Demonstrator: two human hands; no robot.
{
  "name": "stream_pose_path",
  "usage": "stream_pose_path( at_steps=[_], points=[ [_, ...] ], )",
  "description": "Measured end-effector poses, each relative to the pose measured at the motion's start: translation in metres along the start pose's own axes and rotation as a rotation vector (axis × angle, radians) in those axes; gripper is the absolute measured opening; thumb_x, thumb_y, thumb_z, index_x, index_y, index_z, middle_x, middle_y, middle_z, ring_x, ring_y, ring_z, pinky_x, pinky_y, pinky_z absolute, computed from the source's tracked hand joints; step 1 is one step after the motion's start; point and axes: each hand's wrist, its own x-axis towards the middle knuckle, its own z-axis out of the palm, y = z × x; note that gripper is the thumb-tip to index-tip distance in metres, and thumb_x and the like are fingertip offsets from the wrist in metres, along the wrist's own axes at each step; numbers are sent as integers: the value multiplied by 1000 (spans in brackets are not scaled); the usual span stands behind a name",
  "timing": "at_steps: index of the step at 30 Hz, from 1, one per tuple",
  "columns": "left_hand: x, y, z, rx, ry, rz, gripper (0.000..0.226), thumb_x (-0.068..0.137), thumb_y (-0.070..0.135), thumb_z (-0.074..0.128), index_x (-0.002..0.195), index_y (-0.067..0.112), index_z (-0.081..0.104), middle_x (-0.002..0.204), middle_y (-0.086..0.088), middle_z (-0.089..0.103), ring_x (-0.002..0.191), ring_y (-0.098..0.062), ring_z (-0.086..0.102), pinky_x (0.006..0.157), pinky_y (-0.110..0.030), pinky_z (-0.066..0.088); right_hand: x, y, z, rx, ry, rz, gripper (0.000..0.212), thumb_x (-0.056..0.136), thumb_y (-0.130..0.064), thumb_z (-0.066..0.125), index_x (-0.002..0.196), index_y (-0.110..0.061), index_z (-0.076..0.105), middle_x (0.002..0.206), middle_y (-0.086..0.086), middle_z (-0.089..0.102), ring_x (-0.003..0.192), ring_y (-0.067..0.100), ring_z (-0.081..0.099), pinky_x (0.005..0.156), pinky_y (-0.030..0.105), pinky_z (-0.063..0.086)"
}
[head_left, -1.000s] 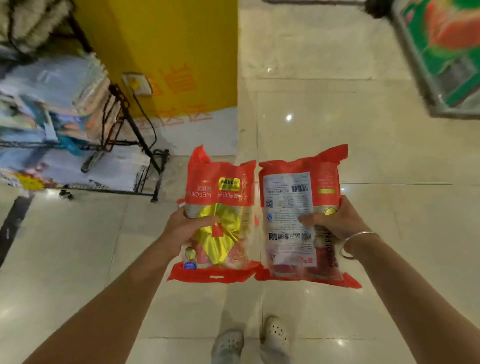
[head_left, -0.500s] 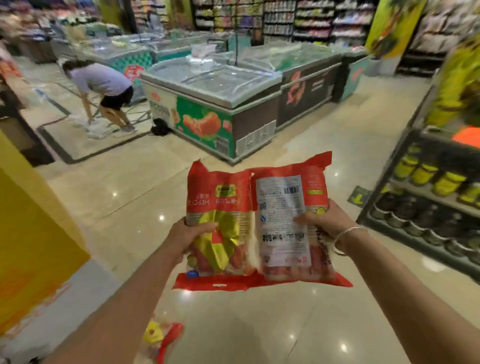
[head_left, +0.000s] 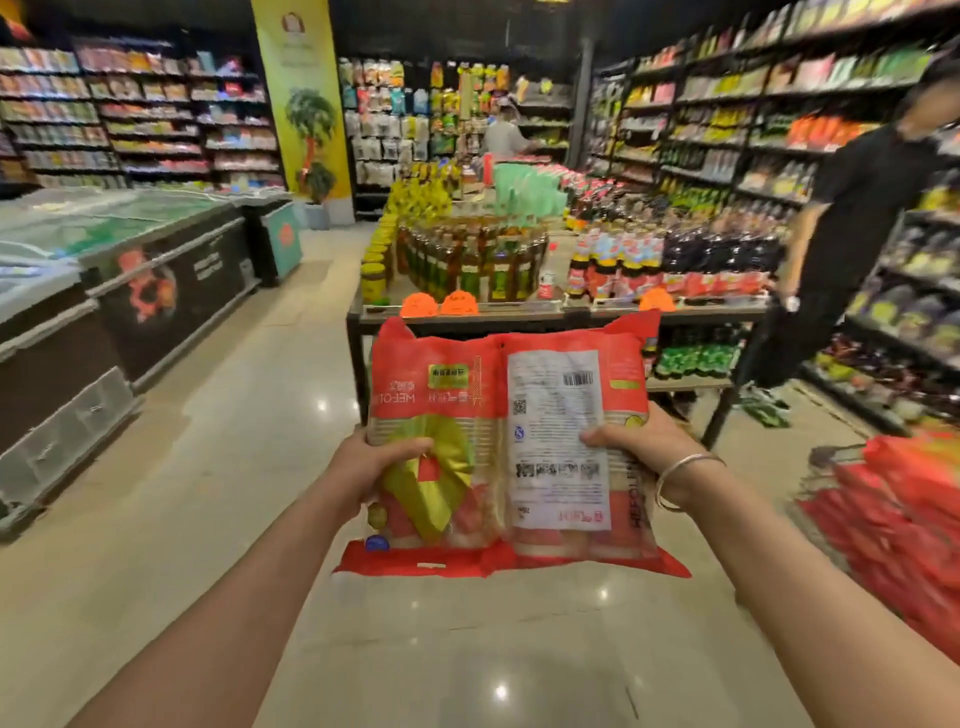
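I hold two red food packs side by side in front of me, their edges touching. My left hand (head_left: 370, 464) grips the left pack (head_left: 436, 395) by its left edge, thumb across its gold and green front. My right hand (head_left: 644, 447), with a silver bangle on the wrist, grips the right pack (head_left: 558, 415) by its right edge. That pack shows its white label with barcode and QR codes.
A display table (head_left: 519, 312) of bottles and jars stands just ahead. Chest freezers (head_left: 130, 270) line the left. Stocked shelves (head_left: 779, 130) run along the right, where a person in black (head_left: 852, 228) walks. Red packs (head_left: 904, 519) are stacked low at right. Glossy tiled floor lies below.
My view has swung right and upward from the floor and yellow pillar, past the freezers, to the shop aisle. Both hands keep the same grip; the two packs have closed together.
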Motion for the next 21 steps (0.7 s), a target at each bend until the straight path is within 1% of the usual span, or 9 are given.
stream_pose_path(
  at_steps=[2,5,8,10,12,14,16,18,21],
  points=[
    [34,8,66,8,-114,-13,74,45,39,91,111,20,65,102,-6,75,94,-28,71,84,-47,58,6,6,-65,26,99,6,41,70,3,78,106,-10,63,97,13,73,76,23,72,64,32,58],
    [73,19,164,14,-242,-16,61,51,26,92,105,16,66,104,-13,74,94,-31,70,88,-51,55,9,23,-153,80,256,14,62,59,-2,85,116,-7,60,101,16,73,83,29,73,70,37,59],
    [108,26,258,37,-379,-20,38,67,12,84,101,11,67,105,-18,73,89,-31,70,88,-48,56,10,39,-230,126,382,12,53,66,4,80,115,-5,61,96,13,74,73,22,74,60,30,58],
    [136,29,318,66,-454,-24,28,74,7,79,99,12,68,101,-15,73,82,-26,71,80,-41,58,14,52,-277,160,452,14,56,60,0,84,113,-4,64,94,13,75,74,22,75,63,32,59],
    [167,32,380,104,-518,-23,38,69,10,84,104,10,68,97,-12,75,75,-22,72,69,-34,58,20,65,-323,198,537,21,73,43,-13,90,112,-5,66,97,14,76,84,30,74,77,44,60],
    [195,36,443,141,-578,-11,38,68,10,84,103,9,68,93,-11,75,68,-18,72,61,-29,57,28,77,-369,234,613,43,80,36,-14,90,112,-5,66,99,16,75,89,34,73,85,50,57],
    [217,42,507,168,-644,-6,30,71,6,81,98,10,68,84,-7,75,61,-14,70,55,-26,56,37,86,-415,258,706,69,73,41,-8,90,110,-5,66,96,15,75,85,33,73,81,46,58],
    [233,47,572,211,-719,-17,29,70,2,81,96,6,68,65,0,74,50,-10,67,45,-21,52,41,92,-460,273,801,89,55,52,-3,87,104,-7,67,89,11,76,75,27,73,70,36,60],
    [250,50,669,283,-858,-23,39,68,5,83,103,3,65,61,1,71,41,-6,62,38,-15,44,33,106,-524,317,949,95,43,64,2,82,101,-12,66,91,12,75,81,30,72,78,40,57]
  ],
)
